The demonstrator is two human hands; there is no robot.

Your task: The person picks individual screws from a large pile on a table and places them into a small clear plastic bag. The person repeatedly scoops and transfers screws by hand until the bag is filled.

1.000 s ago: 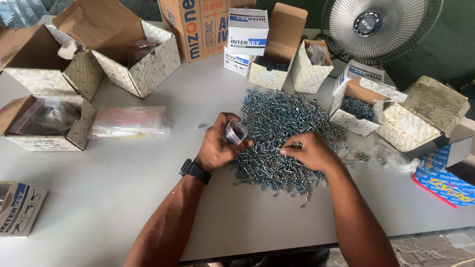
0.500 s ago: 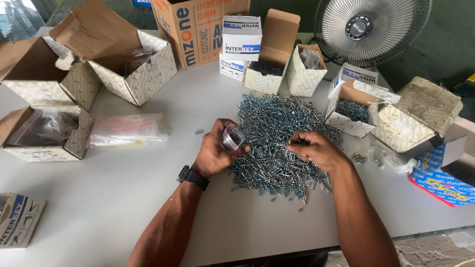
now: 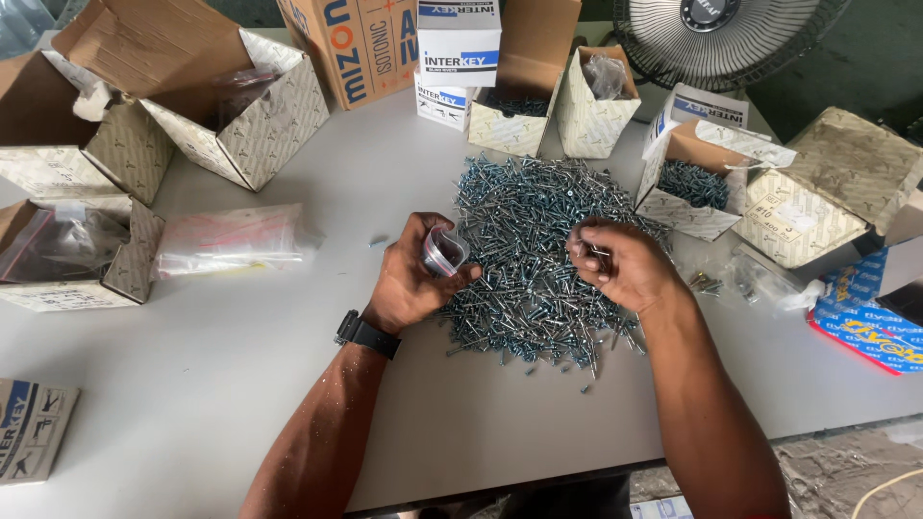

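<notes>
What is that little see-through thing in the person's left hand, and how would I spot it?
Start at the big pile of silvery screws in the middle of the grey table. At its left edge, the left hand holds a small clear plastic bag, mouth open toward the pile. Unlike the flat stack of bags lying farther left, it is held up.

Black wristwatch (image 3: 364, 334), bare forearms
</notes>
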